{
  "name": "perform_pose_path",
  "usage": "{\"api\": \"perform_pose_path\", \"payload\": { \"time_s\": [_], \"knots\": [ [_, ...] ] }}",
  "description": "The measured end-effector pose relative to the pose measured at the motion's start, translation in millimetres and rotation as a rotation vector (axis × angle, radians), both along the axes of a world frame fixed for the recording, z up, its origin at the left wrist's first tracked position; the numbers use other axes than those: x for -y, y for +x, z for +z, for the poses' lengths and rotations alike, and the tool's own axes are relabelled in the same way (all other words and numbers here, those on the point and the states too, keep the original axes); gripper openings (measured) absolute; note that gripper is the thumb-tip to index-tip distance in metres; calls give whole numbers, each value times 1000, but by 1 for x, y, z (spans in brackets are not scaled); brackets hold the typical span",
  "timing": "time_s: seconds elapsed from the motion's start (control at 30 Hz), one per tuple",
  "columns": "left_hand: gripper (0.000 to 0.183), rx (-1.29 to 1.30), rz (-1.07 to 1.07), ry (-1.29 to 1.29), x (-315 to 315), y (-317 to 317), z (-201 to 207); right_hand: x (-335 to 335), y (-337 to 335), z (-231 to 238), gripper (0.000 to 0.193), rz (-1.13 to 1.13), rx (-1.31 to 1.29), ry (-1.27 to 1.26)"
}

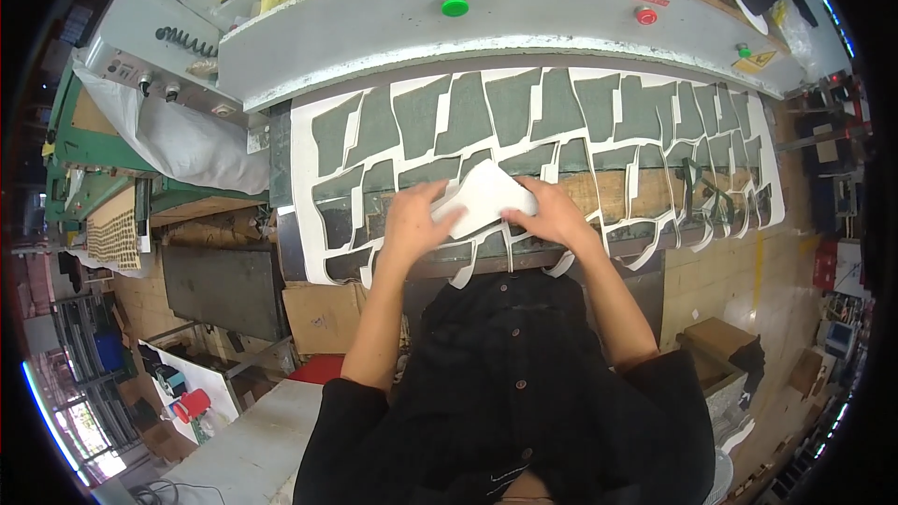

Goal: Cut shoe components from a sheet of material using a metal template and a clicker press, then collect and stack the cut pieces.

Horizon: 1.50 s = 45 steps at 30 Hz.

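Nearest the camera, the person's dark buttoned garment point(510, 383) fills the lower middle, and both bare forearms rise from it toward 12 o'clock. They meet over one white cut piece point(485, 196), a flat, roughly diamond-shaped part held just above the tabletop point(599, 192).

The left hand point(412, 220) grips the piece's edge at 9 o'clock, thumb on top and fingers curled beneath, so the part is pinched rather than resting on the palm. The right hand point(554, 210) pinches the opposite edge at 3 o'clock in the same way. With two hands on two sides, the thin piece stays flat and level; I judge that is why it is held so.

Beneath and beyond the hands lies one large white sheet point(309, 168), spread flat across the tabletop from 9 to 3 o'clock. It is riddled with cut-out holes in about three rows; the upper row alone shows roughly a dozen, and the far ones at 2 o'clock are too crowded to count exactly.

Farther, at 12 o'clock, the grey beam of a cutting press point(524, 23) spans the sheet. It carries one large green button point(455, 6), one red button point(645, 15), and one smaller green button point(744, 50), set along the front within reach.
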<state>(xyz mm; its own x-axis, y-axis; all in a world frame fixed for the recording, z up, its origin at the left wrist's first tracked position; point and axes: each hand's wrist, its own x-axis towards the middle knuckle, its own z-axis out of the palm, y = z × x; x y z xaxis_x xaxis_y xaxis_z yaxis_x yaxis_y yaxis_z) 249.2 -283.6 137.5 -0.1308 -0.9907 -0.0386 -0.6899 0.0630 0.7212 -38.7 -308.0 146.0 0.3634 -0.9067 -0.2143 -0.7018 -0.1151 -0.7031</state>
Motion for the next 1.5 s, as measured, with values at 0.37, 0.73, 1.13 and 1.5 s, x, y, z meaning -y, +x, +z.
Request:
{"api": "perform_pose_path", "payload": {
  "time_s": [0.37,0.73,1.13,1.5],
  "knots": [
    [88,323,-177,99,5,-20,11,-9,24,-17,50,-99,-391,-44],
    [96,285,-72,-138,-10,-39,13,-10,29,-8,71,-80,-270,-219],
    [89,215,-158,46,6,-32,30,10,10,9,86,96,-247,45],
    [101,93,-227,360,49,-19,-2,39,7,-34,110,129,161,228]
  ]
}}
